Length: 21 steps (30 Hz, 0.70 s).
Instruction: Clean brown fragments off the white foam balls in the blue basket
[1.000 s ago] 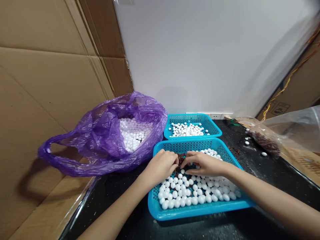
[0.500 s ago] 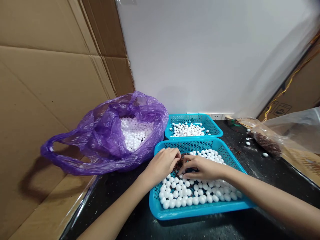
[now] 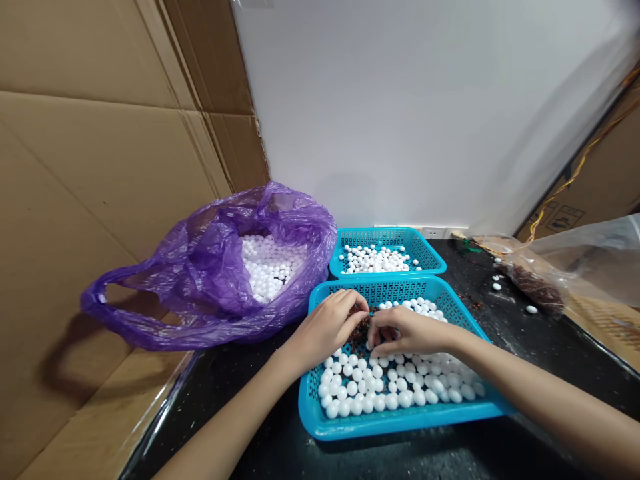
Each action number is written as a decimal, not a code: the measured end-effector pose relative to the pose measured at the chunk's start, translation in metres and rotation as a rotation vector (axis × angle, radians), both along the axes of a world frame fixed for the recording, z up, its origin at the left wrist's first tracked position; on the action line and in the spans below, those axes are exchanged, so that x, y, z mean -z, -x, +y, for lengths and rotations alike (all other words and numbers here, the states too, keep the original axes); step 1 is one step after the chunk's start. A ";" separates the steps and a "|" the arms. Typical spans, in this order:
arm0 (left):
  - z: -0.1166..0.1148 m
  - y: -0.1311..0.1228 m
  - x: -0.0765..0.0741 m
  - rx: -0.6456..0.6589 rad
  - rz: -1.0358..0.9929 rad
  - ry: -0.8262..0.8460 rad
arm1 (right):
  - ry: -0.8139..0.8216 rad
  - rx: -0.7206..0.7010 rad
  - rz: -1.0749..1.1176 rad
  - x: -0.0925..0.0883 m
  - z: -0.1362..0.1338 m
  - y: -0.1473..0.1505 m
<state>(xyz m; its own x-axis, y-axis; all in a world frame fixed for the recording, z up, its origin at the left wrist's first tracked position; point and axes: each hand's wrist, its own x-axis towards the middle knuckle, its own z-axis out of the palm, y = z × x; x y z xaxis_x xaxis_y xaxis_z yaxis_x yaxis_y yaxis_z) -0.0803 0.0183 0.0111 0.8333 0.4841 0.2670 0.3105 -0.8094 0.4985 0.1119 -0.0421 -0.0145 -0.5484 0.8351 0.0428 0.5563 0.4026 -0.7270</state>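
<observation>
Both hands are over the near blue plastic basket (image 3: 400,427), which holds many small white balls (image 3: 367,387). My left hand (image 3: 330,327) is at the basket's left side, thumb and fingertips brought together above a heap of reddish-brown bits (image 3: 357,339). Whatever is between those fingertips is too small to make out. My right hand (image 3: 413,331) faces it from the right, fingers curled, with a white ball (image 3: 369,346) at its thumb and fingertips. Part of the heap and some balls are hidden beneath the hands.
Left of the basket, a purple plastic bag (image 3: 210,327) stands open with more white balls inside. Behind is a second blue basket (image 3: 435,265) of white balls. On the right lie a clear bag of brown bits (image 3: 537,290) and loose balls. Cardboard (image 3: 75,187) rises at left.
My right hand has drawn slightly right, away from the left hand, with the white ball at its fingertips. My left fingertips have shifted a little right and up.
</observation>
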 end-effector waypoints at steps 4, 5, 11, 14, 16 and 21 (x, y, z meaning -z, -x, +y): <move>0.000 0.001 -0.001 0.026 -0.052 0.030 | 0.040 0.018 0.007 -0.003 0.000 -0.002; 0.000 0.002 0.000 0.033 -0.067 0.041 | 0.041 0.020 0.009 -0.003 0.000 -0.003; 0.000 0.004 0.002 0.027 -0.147 0.065 | 0.027 0.039 0.045 -0.004 0.000 -0.007; 0.000 0.004 0.002 0.034 -0.166 0.065 | -0.002 0.037 -0.036 -0.002 0.000 -0.007; 0.000 0.004 0.002 0.039 -0.176 0.063 | -0.005 0.039 -0.064 -0.001 0.000 -0.007; -0.001 0.005 0.002 0.066 -0.178 -0.014 | 0.091 0.110 0.183 -0.003 0.002 -0.008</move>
<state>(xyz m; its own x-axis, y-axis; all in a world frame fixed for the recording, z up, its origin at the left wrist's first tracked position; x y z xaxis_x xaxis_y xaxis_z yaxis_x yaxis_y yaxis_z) -0.0854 0.0168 0.0087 0.8023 0.4249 0.4194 0.1638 -0.8322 0.5297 0.1199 -0.0400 -0.0119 -0.4437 0.8945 0.0553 0.4490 0.2752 -0.8501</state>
